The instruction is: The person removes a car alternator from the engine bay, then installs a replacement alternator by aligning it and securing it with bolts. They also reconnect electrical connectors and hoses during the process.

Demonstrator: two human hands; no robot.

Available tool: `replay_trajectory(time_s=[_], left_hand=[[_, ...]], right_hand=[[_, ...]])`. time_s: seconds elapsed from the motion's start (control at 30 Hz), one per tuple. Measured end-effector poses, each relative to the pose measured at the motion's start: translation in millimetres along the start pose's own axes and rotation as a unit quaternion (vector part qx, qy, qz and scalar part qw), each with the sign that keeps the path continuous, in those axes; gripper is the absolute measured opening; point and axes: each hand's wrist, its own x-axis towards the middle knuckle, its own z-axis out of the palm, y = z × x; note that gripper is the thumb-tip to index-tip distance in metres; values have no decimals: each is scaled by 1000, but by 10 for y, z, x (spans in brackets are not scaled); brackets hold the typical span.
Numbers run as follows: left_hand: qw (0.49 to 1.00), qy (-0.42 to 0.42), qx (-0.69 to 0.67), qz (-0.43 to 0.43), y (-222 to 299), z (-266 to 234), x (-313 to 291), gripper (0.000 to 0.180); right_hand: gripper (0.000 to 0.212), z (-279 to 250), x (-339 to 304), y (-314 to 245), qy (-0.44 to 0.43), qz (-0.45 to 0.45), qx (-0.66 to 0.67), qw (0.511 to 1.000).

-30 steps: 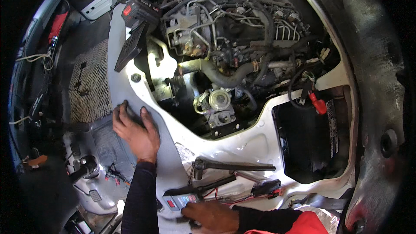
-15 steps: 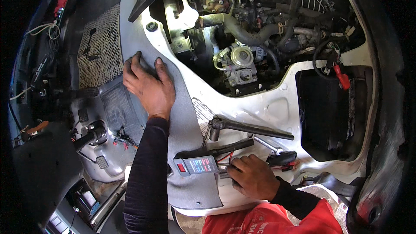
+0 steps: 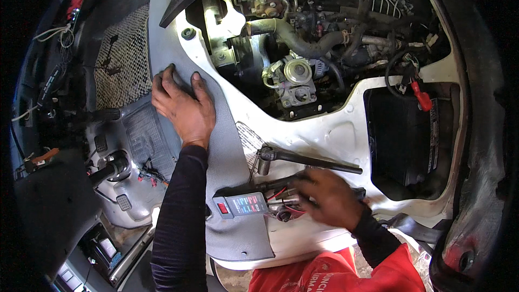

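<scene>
My left hand rests on the grey vinyl cover beside the engine opening, its fingers spread and nothing in them. My right hand is over the tools on the white metal panel; motion smears its fingers, so I cannot tell whether it holds anything. Left of it lies a small grey tester with a red display and a red lead. A long-handled socket wrench lies just beyond the hand. More dark tools beneath the hand are partly hidden, with a round metal tool head showing next to the tester.
The engine is exposed at the top, with hoses and a round-topped metal housing. At right a black battery sits in a recess, a red cable terminal above it. Pedals and loose wires are at left.
My right hand has lifted from beside the tester and moved slightly right and away from me, uncovering the round tool head. My left hand stays put on the cover.
</scene>
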Motion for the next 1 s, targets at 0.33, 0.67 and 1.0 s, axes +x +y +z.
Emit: replay_trajectory(time_s=[0.33,0.67,1.0], left_hand=[[995,-16,-97,11,-97,-242,56,46],[939,-240,-121,-213,-2886,-931,-839,20],[944,-273,142,-119,-2816,-158,-1792,36]], right_hand=[[15,-274,941,1036,330,92,71,937],[14,-126,1067,1312,377,88,25,922],[17,-153,1080,1190,367,122,-50,921]])
